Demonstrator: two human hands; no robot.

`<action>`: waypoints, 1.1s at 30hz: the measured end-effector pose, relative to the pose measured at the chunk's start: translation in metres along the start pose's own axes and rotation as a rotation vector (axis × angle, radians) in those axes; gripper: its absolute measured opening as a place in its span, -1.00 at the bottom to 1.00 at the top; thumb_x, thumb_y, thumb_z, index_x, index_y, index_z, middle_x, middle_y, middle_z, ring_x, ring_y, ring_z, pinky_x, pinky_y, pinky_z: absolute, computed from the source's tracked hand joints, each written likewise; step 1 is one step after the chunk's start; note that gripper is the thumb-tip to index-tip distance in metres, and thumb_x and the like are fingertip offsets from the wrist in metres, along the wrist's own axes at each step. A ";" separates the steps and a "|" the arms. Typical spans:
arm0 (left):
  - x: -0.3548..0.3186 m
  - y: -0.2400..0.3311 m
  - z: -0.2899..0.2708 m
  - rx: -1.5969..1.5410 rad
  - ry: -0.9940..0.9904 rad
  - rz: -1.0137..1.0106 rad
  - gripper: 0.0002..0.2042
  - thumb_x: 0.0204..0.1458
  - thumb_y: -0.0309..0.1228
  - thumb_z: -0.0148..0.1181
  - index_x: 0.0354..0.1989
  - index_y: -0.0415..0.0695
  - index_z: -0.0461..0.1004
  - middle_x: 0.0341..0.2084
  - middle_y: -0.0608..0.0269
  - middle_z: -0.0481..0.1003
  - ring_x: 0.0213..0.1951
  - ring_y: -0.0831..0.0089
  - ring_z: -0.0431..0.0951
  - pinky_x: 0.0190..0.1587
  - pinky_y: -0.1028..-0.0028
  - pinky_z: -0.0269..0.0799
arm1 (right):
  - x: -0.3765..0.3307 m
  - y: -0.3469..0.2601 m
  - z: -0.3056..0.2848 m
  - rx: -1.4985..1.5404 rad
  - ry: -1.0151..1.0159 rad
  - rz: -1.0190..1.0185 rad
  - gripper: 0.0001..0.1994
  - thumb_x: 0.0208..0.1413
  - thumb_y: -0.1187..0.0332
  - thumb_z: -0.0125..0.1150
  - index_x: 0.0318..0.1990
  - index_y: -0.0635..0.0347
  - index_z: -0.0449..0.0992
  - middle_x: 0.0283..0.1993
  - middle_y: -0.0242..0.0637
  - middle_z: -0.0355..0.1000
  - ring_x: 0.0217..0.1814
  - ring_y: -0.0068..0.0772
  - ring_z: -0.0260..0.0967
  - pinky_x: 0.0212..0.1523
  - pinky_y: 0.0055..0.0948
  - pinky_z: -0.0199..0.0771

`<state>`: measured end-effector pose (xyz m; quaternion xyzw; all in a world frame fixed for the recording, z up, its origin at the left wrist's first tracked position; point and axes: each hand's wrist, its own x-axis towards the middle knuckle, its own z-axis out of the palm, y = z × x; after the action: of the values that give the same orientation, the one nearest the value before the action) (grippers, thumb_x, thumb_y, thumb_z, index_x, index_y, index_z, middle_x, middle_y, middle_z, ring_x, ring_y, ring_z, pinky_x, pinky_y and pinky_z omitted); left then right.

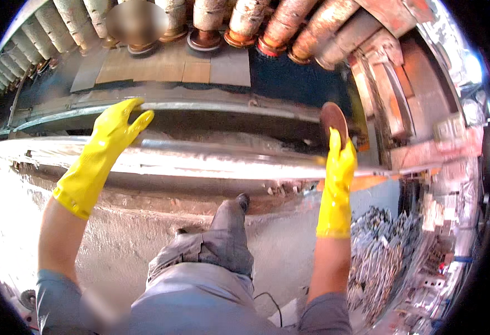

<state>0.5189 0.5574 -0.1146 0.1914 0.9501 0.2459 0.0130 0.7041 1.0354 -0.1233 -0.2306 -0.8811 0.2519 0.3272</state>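
in the head view, our right hand [341, 153], gloved in yellow, has its fingers closed on a reddish-brown disc [334, 118], which stands nearly edge-up at the fingertips, beyond the pale rail [217, 159]. our left hand [140, 113], gloved alike, is half open, thumb apart from curled fingers, with nothing visible in its grasp; whether it touches the thin bar [211, 105] behind it we cannot tell. we judge the work to be midway: the disc is picked up, and setting it down or fitting it somewhere is left. flat slabs [139, 66] lie under the row of cylinders [207, 17], whose tops are cut off. one cylinder is blurred over, glare washes out the rail, and the disc's far face is hidden.
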 end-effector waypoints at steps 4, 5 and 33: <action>-0.001 0.007 -0.003 0.093 -0.004 -0.062 -0.39 0.24 0.10 0.20 0.21 -0.19 0.52 0.04 -0.01 0.63 0.10 0.08 0.62 0.19 0.25 0.47 | 0.010 0.000 -0.003 -0.172 -0.192 -0.019 -0.61 0.36 0.02 0.16 0.10 0.07 0.65 -0.06 -0.03 0.65 0.00 0.07 0.60 0.03 -0.14 0.53; -0.002 0.014 -0.006 0.124 -0.001 -0.062 -0.38 0.23 0.11 0.20 0.23 -0.18 0.52 0.08 -0.02 0.61 0.13 0.05 0.60 0.22 0.23 0.44 | 0.011 -0.002 -0.001 -0.226 -0.190 -0.025 -0.61 0.34 0.00 0.17 0.10 0.04 0.65 -0.05 -0.04 0.64 0.02 0.10 0.59 0.03 -0.12 0.53; -0.001 0.009 0.004 0.243 0.125 -0.105 -0.49 0.18 0.09 0.21 0.01 -0.14 0.59 -0.08 -0.02 0.64 0.01 -0.01 0.62 0.06 0.12 0.53 | 0.009 0.000 0.006 -0.337 -0.310 0.064 -0.45 0.31 -0.16 0.13 0.08 0.15 0.65 -0.03 0.13 0.61 0.05 0.23 0.55 0.06 0.02 0.52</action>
<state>0.5240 0.5664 -0.1140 0.1258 0.9805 0.1396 -0.0566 0.6939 1.0391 -0.1225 -0.2684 -0.9426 0.1440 0.1367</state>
